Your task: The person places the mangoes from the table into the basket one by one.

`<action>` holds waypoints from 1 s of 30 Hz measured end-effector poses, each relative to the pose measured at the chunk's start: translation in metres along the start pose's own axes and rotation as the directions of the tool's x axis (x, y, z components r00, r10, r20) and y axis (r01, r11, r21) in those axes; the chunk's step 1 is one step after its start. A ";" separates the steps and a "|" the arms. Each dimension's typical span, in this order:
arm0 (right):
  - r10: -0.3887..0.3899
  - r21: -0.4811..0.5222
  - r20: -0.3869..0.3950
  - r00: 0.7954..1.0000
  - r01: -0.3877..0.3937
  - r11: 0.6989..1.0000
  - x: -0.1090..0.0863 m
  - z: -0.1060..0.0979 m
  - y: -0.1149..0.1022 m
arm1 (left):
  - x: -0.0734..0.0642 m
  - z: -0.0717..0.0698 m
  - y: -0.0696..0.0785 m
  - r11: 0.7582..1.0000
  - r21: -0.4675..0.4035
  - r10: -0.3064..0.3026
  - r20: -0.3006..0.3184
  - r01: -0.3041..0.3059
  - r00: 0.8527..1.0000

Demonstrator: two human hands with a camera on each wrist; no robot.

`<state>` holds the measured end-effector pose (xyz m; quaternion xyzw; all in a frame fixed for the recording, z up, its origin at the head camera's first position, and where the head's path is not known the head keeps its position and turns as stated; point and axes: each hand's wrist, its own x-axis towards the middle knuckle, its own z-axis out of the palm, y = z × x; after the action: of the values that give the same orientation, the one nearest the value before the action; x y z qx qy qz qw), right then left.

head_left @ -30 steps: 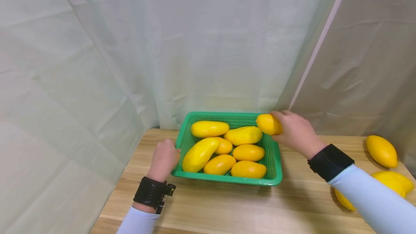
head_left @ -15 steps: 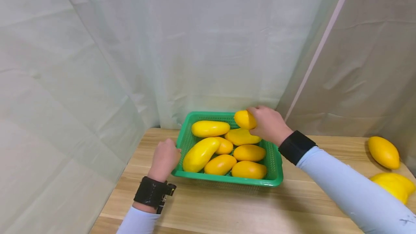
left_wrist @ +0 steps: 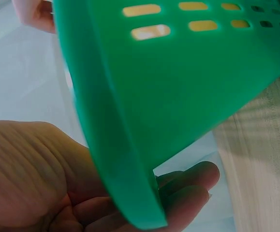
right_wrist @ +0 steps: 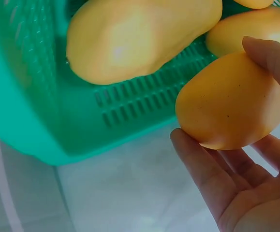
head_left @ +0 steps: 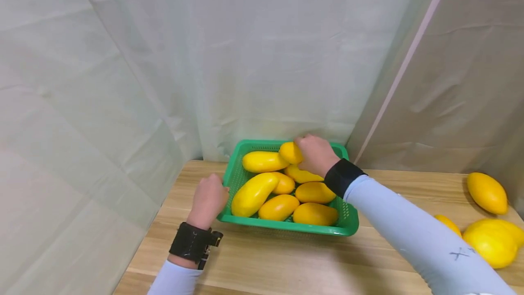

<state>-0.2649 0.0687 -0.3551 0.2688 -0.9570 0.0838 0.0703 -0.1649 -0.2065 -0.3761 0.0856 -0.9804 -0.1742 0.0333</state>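
Observation:
A green plastic basket point(head_left: 286, 226) with slotted walls stands on the wooden table, and several yellow mangoes point(head_left: 313, 214) lie in it. At its left end my left hand point(head_left: 209, 199) grips the rim; in the left wrist view the fingers point(left_wrist: 193, 205) curl around the basket's edge. My right hand point(head_left: 317, 155) holds a rounded mango point(right_wrist: 231, 104) over the back of the basket, thumb on one side and fingers on the other. In the head view this mango overlaps the long mango point(head_left: 264, 161) at the back left. The right hand hides part of the back rim.
At the table's right side lie a mango point(head_left: 487, 193), a larger lumpy yellow fruit point(head_left: 491, 242) and another yellow fruit point(head_left: 448, 224) partly behind the right sleeve. A pale curtain point(head_left: 278, 58) hangs right behind the basket.
My right hand has carried the mango leftward along the back of the basket, from its back right corner to near the middle. The left hand keeps its grip on the rim.

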 end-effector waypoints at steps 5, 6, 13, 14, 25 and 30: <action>0.012 -0.023 0.019 1.000 -0.011 1.000 0.002 0.003 -0.003 | -0.002 0.001 0.002 1.000 -0.001 0.005 0.004 -0.005 1.000; 0.012 -0.029 0.022 1.000 -0.011 1.000 0.002 0.003 -0.003 | -0.002 0.001 0.003 1.000 -0.001 0.007 0.003 -0.007 1.000; 0.035 -0.063 0.037 0.999 -0.032 0.998 0.003 0.005 -0.001 | -0.003 0.000 0.005 1.000 -0.001 0.006 0.006 -0.006 1.000; 0.038 -0.065 0.036 0.999 -0.036 0.997 0.003 0.006 0.000 | -0.003 0.000 0.005 1.000 -0.002 0.001 0.010 -0.001 1.000; 0.056 -0.043 0.053 0.997 -0.054 0.998 0.002 0.012 0.004 | -0.001 -0.001 0.005 1.000 -0.001 0.020 0.002 -0.020 1.000; 0.062 -0.033 0.092 0.994 -0.059 0.998 -0.001 0.012 0.006 | -0.001 0.000 0.003 1.000 0.002 0.024 0.000 -0.024 1.000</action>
<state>-0.2683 0.0716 -0.3682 0.2422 -0.9680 0.0591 0.0273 -0.1648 -0.2038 -0.3753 0.0738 -0.9816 -0.1727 0.0356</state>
